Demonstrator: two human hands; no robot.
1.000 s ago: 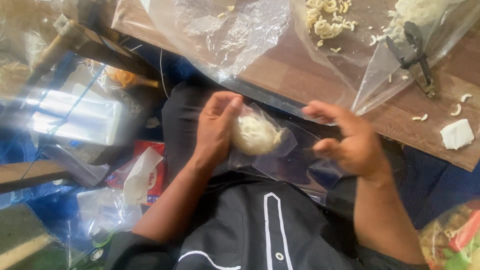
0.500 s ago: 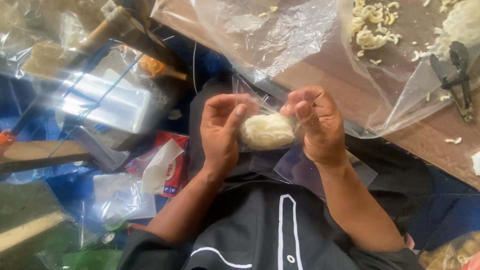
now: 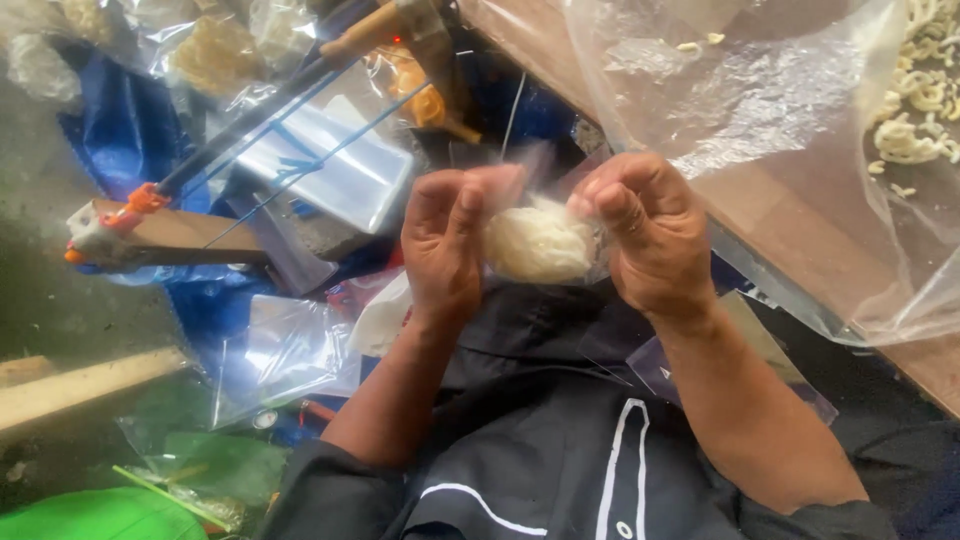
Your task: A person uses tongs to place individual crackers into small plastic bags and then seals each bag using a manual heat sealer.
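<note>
A small clear plastic bag (image 3: 540, 240) holding a pale lump of noodles hangs between both hands above my lap. My left hand (image 3: 445, 250) pinches the bag's left top edge with thumb and fingers. My right hand (image 3: 640, 235) grips the bag's right top edge, fingers curled. The noodle lump sits low in the bag between the two palms. My dark garment with white lines (image 3: 560, 440) lies below.
A wooden table edge (image 3: 780, 250) runs at right under a large clear plastic sheet (image 3: 760, 110) with loose noodle pieces (image 3: 915, 130). At left lie a stack of clear bags (image 3: 330, 170), a wooden-handled tool (image 3: 160, 230), more bags and a green object (image 3: 90, 515).
My right hand came in from the right and took hold of the bag. Both hands have since risen and drawn the bag's top up, and the view shifted left.
</note>
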